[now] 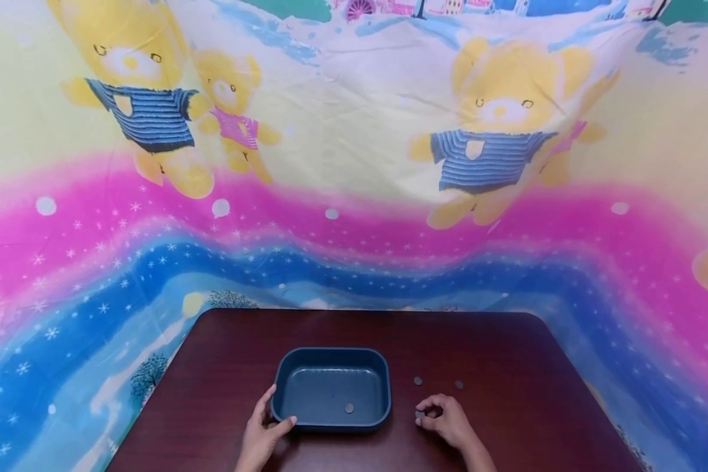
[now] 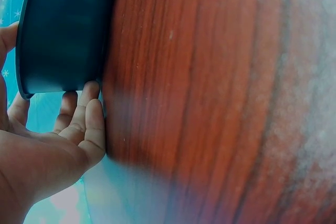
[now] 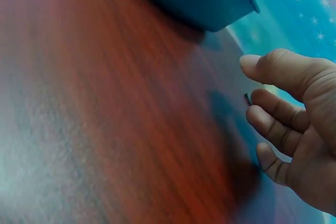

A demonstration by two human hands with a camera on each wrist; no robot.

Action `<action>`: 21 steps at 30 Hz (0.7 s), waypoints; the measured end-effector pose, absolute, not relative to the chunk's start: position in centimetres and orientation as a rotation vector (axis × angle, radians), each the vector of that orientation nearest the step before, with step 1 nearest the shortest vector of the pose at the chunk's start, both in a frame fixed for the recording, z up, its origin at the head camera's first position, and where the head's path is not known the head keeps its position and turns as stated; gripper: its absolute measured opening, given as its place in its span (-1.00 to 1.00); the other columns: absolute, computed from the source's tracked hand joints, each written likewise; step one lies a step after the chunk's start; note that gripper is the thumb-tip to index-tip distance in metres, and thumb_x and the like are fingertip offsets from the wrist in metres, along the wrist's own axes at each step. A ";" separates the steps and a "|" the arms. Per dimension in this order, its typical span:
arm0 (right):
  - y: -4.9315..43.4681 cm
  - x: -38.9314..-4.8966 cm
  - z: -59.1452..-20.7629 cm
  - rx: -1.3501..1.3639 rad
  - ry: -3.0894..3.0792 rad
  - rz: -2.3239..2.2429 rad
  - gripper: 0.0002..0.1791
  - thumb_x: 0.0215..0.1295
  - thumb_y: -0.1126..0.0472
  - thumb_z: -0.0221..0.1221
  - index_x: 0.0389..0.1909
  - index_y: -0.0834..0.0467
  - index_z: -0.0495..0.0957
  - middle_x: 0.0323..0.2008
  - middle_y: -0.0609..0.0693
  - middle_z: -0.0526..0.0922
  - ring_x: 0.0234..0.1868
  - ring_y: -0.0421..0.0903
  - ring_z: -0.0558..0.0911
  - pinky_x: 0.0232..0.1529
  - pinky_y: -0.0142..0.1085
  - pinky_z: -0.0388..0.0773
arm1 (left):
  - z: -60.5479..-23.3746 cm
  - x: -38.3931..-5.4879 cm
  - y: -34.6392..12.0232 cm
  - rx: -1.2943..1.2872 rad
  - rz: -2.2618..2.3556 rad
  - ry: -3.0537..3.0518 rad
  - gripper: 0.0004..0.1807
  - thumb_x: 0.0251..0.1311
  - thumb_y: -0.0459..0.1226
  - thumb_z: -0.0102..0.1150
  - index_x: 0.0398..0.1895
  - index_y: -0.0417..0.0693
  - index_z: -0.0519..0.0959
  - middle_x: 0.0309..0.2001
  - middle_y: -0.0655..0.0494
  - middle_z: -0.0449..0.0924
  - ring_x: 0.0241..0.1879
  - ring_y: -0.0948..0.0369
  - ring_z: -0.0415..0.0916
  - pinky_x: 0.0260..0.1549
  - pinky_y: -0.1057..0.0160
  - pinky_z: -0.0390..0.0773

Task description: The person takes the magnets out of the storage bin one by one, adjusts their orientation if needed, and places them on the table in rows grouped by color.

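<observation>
A dark blue-grey rectangular container [image 1: 332,351] stands on the table, with one small round coin [image 1: 349,408] on its floor. My left hand [image 1: 262,436] holds its near left corner, thumb at the front rim and fingers against the left wall; in the left wrist view, fingertips touch the container's side [image 2: 68,35]. Right of the container, my right hand [image 1: 448,423] has a small coin [image 1: 419,414] between thumb and index finger. From the right wrist, only a thin dark edge of this coin [image 3: 248,99] shows by the fingertips.
Two more coins lie beyond my right hand, a nearer-left coin [image 1: 417,381] and a coin farther right [image 1: 459,385]. The brown wooden table [image 1: 495,341] has rounded far corners. A cloth printed with bears [image 1: 354,164] hangs behind and around it.
</observation>
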State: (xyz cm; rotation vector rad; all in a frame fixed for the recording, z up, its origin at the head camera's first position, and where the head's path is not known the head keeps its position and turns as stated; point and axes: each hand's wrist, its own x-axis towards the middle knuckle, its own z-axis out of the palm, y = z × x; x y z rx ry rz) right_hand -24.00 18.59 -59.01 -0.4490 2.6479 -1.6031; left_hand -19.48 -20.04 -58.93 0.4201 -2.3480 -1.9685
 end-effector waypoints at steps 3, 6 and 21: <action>18.8 -23.9 -59.3 -0.419 2.636 -1.596 -0.78 -0.10 0.34 0.40 -0.37 0.24 0.63 -0.38 0.01 0.55 -0.46 -0.23 0.50 -0.45 -0.39 0.44 | -58.9 -19.4 -20.1 0.422 -1.974 -2.357 -0.10 0.00 -0.21 0.37 0.41 -0.02 0.12 0.14 -0.39 0.31 -0.13 0.03 0.46 -0.27 0.13 0.51; 19.0 -23.8 -59.5 -0.379 2.645 -1.574 -0.78 -0.11 0.33 0.40 -0.37 0.23 0.63 -0.38 0.00 0.55 -0.45 -0.22 0.49 -0.43 -0.38 0.43 | -58.9 -19.4 -20.0 0.416 -1.980 -2.335 -0.11 -0.01 -0.24 0.38 0.40 -0.03 0.13 0.09 -0.35 0.36 -0.16 0.05 0.47 -0.29 0.16 0.51; 18.8 -23.7 -60.0 -0.288 2.717 -1.442 -0.78 -0.15 0.31 0.42 -0.40 0.17 0.64 -0.39 -0.06 0.50 -0.40 -0.14 0.45 -0.38 -0.35 0.39 | -59.0 -19.4 -20.0 0.405 -2.009 -2.315 -0.11 -0.02 -0.27 0.38 0.40 -0.02 0.13 0.13 -0.35 0.33 -0.19 0.07 0.48 -0.30 0.20 0.51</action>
